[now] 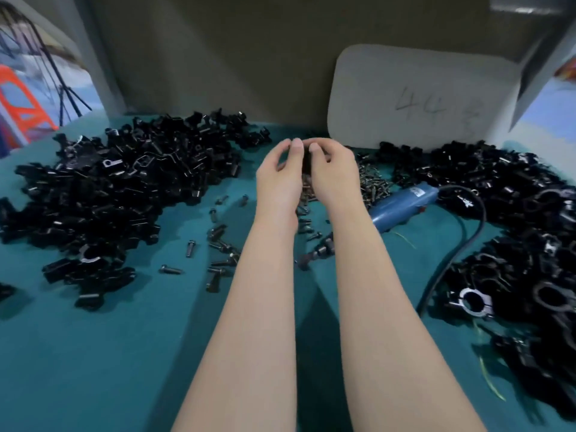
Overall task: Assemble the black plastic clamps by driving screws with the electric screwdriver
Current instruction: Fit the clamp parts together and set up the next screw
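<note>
My left hand [280, 173] and my right hand [333, 173] are raised together over the middle of the green table [124, 353]. Their curled fingers hold one small black clamp piece [306, 160] between them, and most of it is hidden. The blue electric screwdriver [402, 207] lies on the table to the right of my right forearm, its bit end [314, 254] pointing toward me between my arms. Loose dark screws [218, 244] are scattered under and left of my arms.
A big heap of black clamp parts [118, 182] covers the left of the table, and another heap [514, 244] covers the right. The screwdriver's black cord [461, 244] curves through the right heap. A grey board [414, 95] leans at the back right beside a pile of screws [374, 182].
</note>
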